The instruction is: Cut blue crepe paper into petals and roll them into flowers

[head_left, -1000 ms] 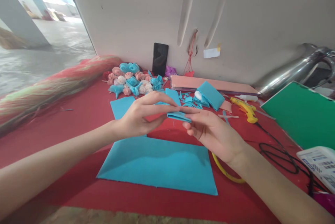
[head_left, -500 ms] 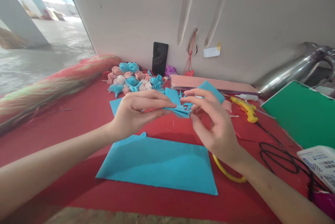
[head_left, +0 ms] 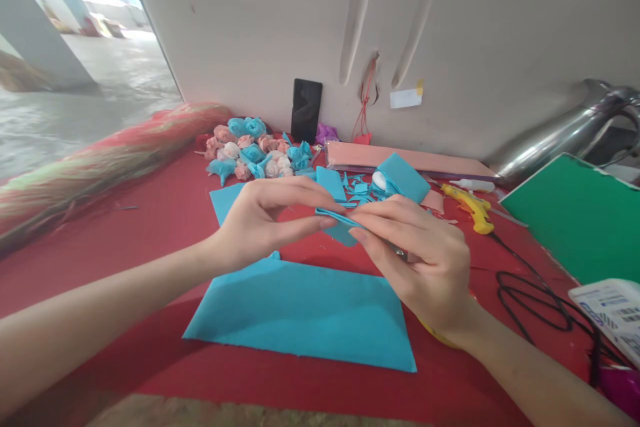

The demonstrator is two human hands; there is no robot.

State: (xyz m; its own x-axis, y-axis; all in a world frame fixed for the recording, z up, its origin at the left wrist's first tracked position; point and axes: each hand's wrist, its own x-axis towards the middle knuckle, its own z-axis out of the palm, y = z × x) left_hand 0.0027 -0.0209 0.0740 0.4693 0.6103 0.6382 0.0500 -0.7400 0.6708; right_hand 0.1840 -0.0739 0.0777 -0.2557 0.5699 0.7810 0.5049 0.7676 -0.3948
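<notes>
A small folded piece of blue crepe paper point(head_left: 343, 232) is pinched in the air between my two hands. My left hand point(head_left: 280, 214) grips its left end between thumb and fingers. On the right end, my right hand point(head_left: 420, 260) closes with thumb and fingertips. A metal part with a round rivet point(head_left: 401, 254) shows under my right fingers, and a yellow curved handle point(head_left: 440, 335) shows below that hand. They look like scissors, mostly hidden by the palm. Below the hands a large blue paper sheet point(head_left: 305, 314) lies flat on the red cloth point(head_left: 150, 294).
Pink, white and blue paper flowers point(head_left: 255, 150) are heaped at the back, near an upright phone point(head_left: 306, 110). Blue scraps point(head_left: 357, 188) and a folded blue stack point(head_left: 405, 177) lie beyond my hands. To the right are a yellow glue gun point(head_left: 470, 207), its black cord and a green board point(head_left: 575, 214).
My right hand has come down and closed on the paper's right end. The folded paper now tilts down to the right. The scraps and white item behind are more exposed.
</notes>
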